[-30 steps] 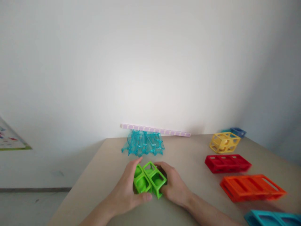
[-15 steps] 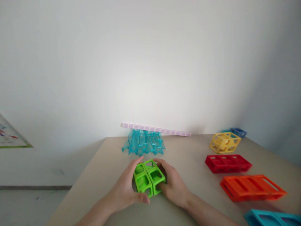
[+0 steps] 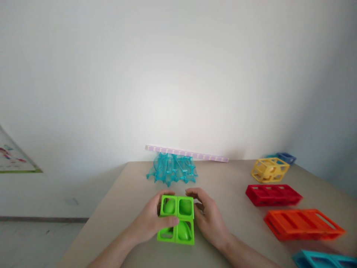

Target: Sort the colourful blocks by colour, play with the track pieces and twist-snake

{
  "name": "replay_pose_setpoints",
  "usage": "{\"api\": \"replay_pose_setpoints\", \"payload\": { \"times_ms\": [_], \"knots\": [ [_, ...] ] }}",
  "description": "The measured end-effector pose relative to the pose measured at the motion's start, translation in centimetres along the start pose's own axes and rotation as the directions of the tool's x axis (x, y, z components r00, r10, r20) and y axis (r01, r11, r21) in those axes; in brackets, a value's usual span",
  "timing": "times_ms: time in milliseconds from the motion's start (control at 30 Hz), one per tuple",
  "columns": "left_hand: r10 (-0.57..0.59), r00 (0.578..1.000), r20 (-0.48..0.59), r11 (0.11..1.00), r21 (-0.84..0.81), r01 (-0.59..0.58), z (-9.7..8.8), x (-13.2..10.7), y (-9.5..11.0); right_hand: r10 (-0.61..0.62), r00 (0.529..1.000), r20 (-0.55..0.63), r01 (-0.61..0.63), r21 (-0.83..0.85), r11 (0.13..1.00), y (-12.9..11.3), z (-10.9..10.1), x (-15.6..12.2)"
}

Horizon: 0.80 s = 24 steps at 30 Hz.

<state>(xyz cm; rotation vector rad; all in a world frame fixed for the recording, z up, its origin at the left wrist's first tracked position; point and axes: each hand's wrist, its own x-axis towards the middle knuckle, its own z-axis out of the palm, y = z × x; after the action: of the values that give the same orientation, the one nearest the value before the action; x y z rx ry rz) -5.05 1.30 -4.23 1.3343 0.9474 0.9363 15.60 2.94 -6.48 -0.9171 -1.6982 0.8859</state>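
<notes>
A bright green plastic block (image 3: pixel 176 219) made of open square cells stands tilted on the beige table (image 3: pixel 237 223), its cell faces turned towards me. My left hand (image 3: pixel 152 220) grips its left side, thumb laid across the front. My right hand (image 3: pixel 206 216) holds its right side with curled fingers.
Behind the hands lies a heap of clear teal pieces (image 3: pixel 173 171) under a long lilac strip (image 3: pixel 186 153). To the right are a yellow cage block (image 3: pixel 269 169), a red frame (image 3: pixel 272 194), an orange frame (image 3: pixel 302 223), a teal frame (image 3: pixel 323 259) and a blue piece (image 3: pixel 285 158). A poster (image 3: pixel 13 160) lies left.
Both hands have turned the green block from a diagonal pose to square-on and tipped it up, so its open cells now face me.
</notes>
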Motion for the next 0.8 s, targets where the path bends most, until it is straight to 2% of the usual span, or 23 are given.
{"api": "replay_pose_setpoints", "payload": {
  "times_ms": [133, 267, 333, 533, 700, 800],
  "knots": [
    [0.011, 0.998, -0.055, 1.0, 0.02, -0.01, 0.1, 0.0, 0.0, 0.006, 1.0, 0.002, -0.006, -0.014, 1.0, -0.6, -0.6, -0.1],
    [0.004, 1.0, 0.003, 1.0, -0.003, -0.004, 0.2, -0.1, 0.2, -0.054, 0.995, 0.08, 0.054, 0.001, 0.999, -1.4, -0.9, -0.1],
    [0.004, 1.0, 0.022, 1.0, -0.012, -0.003, 0.3, -0.1, 0.4, -0.046, 0.995, 0.094, 0.045, 0.013, 0.999, -1.5, -0.8, 0.0],
    [0.026, 1.0, 0.016, 1.0, -0.008, -0.026, 0.6, -0.3, 0.5, 0.017, 0.998, 0.061, -0.026, 0.137, 0.99, -1.1, -0.3, 0.3],
    [-0.052, 0.998, 0.043, 0.993, -0.105, 0.056, 0.8, -0.3, 0.9, -0.029, 0.999, 0.02, 0.026, 0.135, 0.991, -1.3, -0.3, 0.1],
    [-0.061, 0.997, 0.041, 0.989, -0.136, 0.066, 0.9, -0.4, 1.4, -0.041, 0.999, 0.018, 0.038, 0.13, 0.991, -1.5, -0.2, 0.1]
  ]
}}
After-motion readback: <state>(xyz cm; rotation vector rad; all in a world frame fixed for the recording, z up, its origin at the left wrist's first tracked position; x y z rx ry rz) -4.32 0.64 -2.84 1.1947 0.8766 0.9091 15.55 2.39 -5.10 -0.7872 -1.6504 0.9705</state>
